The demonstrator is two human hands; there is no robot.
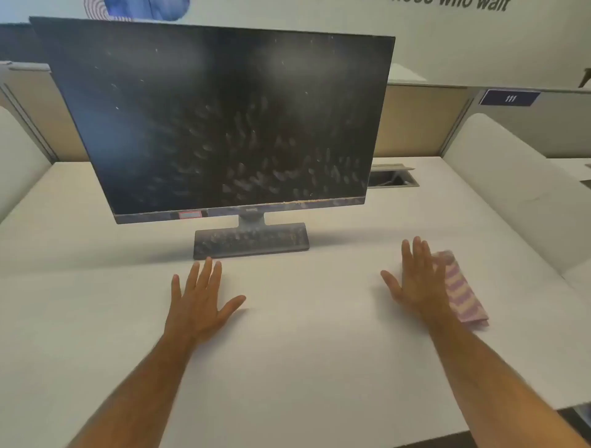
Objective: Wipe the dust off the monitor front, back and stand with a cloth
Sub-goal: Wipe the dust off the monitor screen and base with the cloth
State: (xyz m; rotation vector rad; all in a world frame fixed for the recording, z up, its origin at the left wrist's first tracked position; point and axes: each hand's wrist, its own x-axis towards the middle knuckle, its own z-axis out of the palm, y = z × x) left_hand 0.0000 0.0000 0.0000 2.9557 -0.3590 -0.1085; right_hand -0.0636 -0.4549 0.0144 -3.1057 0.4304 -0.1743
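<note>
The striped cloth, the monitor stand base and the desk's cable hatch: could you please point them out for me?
striped cloth [463,297]: head view, middle of its exposed part.
monitor stand base [251,240]: head view, dusty top face.
cable hatch [392,177]: head view, dark opening.

A dark blue plate [509,98] on the partition [543,128] at right reads "111". On the wall [319,19] above, cut-off lettering [473,3] ends in "who wait". The logo [251,209] on the monitor [217,118] bezel is too blurred to read.

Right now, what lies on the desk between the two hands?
Nothing: in the head view only bare white desk shows between the left hand and the right hand. The striped cloth lies beyond the right hand.
</note>
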